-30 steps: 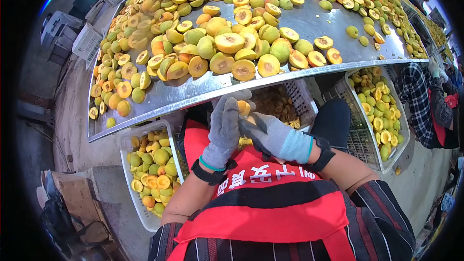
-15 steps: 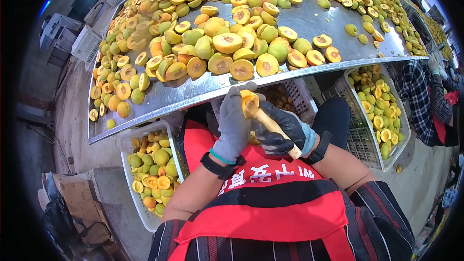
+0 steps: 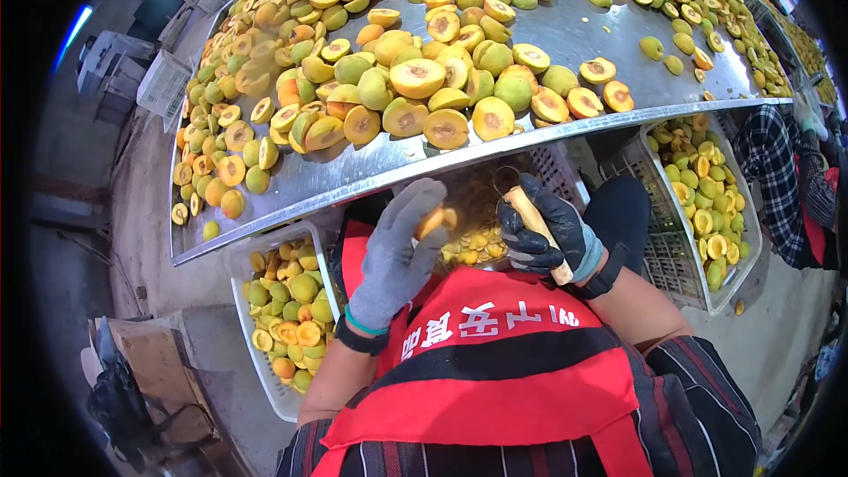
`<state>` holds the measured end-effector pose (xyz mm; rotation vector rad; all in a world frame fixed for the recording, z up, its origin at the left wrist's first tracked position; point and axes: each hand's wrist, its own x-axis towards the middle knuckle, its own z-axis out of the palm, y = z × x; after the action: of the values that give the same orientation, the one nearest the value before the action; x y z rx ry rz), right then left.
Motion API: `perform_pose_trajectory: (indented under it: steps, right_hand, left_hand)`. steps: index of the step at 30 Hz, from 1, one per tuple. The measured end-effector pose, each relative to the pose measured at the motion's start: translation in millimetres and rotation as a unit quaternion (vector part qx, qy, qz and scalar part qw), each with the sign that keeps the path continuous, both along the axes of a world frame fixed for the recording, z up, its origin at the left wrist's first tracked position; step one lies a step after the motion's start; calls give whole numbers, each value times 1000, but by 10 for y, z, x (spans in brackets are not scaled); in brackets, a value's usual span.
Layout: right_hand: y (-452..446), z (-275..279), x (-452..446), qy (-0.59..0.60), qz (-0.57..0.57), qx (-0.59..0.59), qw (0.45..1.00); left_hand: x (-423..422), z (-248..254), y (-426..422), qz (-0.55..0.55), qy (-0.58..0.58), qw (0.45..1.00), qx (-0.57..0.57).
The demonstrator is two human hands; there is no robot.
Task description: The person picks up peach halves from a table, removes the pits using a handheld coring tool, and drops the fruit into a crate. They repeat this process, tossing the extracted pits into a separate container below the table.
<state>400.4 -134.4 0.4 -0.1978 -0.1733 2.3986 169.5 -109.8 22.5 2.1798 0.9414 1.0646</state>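
My left hand [image 3: 393,252], in a grey glove, is curled around a peach half [image 3: 437,222], blurred by motion and partly hidden by the fingers. In a dark-coated glove, my right hand [image 3: 558,223] grips a pitting knife [image 3: 536,231] with a pale wooden handle. A thin metal loop [image 3: 505,180] rises from the tool's far end. The hands are apart, below the table's near edge. Between and beyond them, under the table, lie yellow fruit pieces [image 3: 477,247] in a container.
Many halved peaches [image 3: 417,78] are heaped on the metal table [image 3: 609,31], some close to its raised edge. A white crate [image 3: 240,300] of peach halves stands on the floor at left, another crate [image 3: 676,265] at right. A co-worker in a checked sleeve [image 3: 767,159] sits at far right.
The hands have separated. My left hand moved left and down with the peach half; my right hand drew the tool away from the fruit, so its loop now shows.
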Motion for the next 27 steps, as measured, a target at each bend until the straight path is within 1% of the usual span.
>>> perform_pose_trajectory:
  steps: [1,2,3,5,7,8,9,10,11,12,14,16,18,19,20,21,22,23,25,26,27]
  right_hand:
    - [4,4,13,-33,-12,8,999]
    - [15,-7,40,-25,-8,11,1000]
    - [5,-10,65,-25,-11,10,1000]
    - [-10,-16,105,-24,-22,-12,999]
    - [-7,18,132,-32,-26,-6,999]
    - [-12,32,140,-40,-27,-1,999]
    - [-17,38,146,-38,-29,0,999]
    - [-16,45,150,-45,-27,9,999]
    - [-8,50,144,-51,-25,20,998]
    - [-5,44,134,-47,-25,23,998]
    - [-22,39,112,-70,-28,16,997]
    - [-26,90,71,-87,-31,20,996]
    - [-58,173,51,-132,-56,27,989]
    - [-78,161,63,-138,-57,31,988]
    - [-89,124,89,-144,-55,41,987]
    - [-95,117,116,-151,-54,52,986]
    - [-108,166,131,-177,-71,64,980]
    - [-119,182,148,-183,-70,67,978]
    - [-140,200,161,-238,-99,43,965]
    - [-145,229,147,-260,-119,33,958]
    - [-127,253,146,-261,-117,37,958]
  left_hand:
    - [-28,4,-39,6,-19,999,-30]
    - [-98,4,-86,32,-66,993,-87]
    - [-216,21,-128,57,-111,976,-178]
    - [-459,215,-185,126,-116,956,-239]
    - [-939,429,-247,171,71,953,-239]
    - [-1233,512,-293,222,177,925,-252]
    - [-1420,582,-317,271,281,883,-261]
    - [-1436,646,-290,271,282,883,-259]
    - [-1443,713,-244,307,359,863,-178]
    - [-1444,765,-176,339,432,831,-93]
    - [-1130,696,106,286,269,919,-42]
    - [-726,406,449,224,173,955,-83]
    - [-262,150,772,171,163,960,-147]
    - [-56,80,922,162,217,953,-138]
    - [192,211,989,139,275,930,-198]
    - [347,73,1139,119,327,907,-238]
    - [500,-66,1168,163,324,913,-184]
    - [581,-98,1194,163,318,916,-182]
    - [649,-125,1234,183,305,915,-191]
    - [621,-162,1256,174,273,920,-220]
    - [581,-208,1268,178,271,921,-218]
